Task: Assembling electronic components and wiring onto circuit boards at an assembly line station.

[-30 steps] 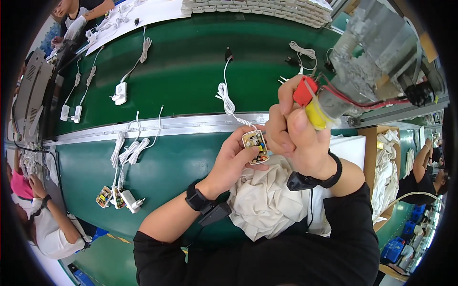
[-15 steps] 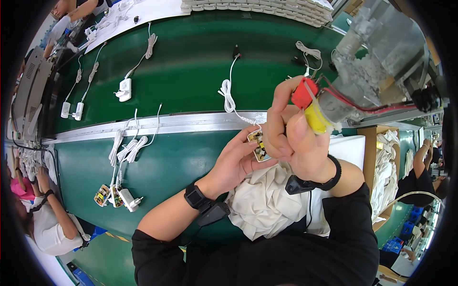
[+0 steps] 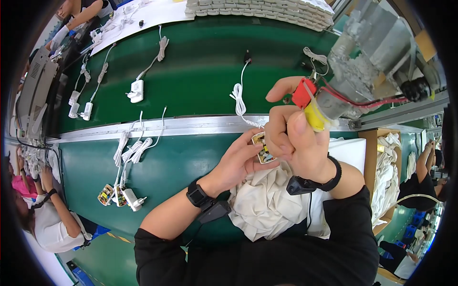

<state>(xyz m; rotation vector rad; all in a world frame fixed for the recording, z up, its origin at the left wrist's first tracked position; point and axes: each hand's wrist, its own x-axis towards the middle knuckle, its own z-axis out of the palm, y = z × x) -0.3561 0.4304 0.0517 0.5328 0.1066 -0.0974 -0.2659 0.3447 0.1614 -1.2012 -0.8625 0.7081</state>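
Observation:
My left hand (image 3: pixel 237 159) holds an opened adapter case (image 3: pixel 261 145) between thumb and fingers, with a circuit board showing inside. A coiled white cable (image 3: pixel 239 99) runs from it across the metal rail. My right hand (image 3: pixel 298 138) is closed beside the case, its index finger raised; whether anything is pinched in it is hidden. In front of this hand, close to the camera, hangs a grey nozzle-like tool (image 3: pixel 334 102) with whitish residue, a red block (image 3: pixel 304 93) and a yellow band (image 3: pixel 315 117). A crumpled off-white cloth heap (image 3: pixel 268 205) lies below both hands.
Open circuit boards (image 3: pixel 106 194) and a white plug adapter (image 3: pixel 133 200) with bundled cables lie left on the bench. The green belt (image 3: pixel 200 81) carries more adapters (image 3: pixel 136 90). A carton (image 3: pixel 393 190) of white pieces stands right. Co-workers sit on both sides.
The adapters and cables on the belt have shifted right relative to the bench. The held case is slightly further right in view; my right hand stays nearly still, and the view has shifted a little.

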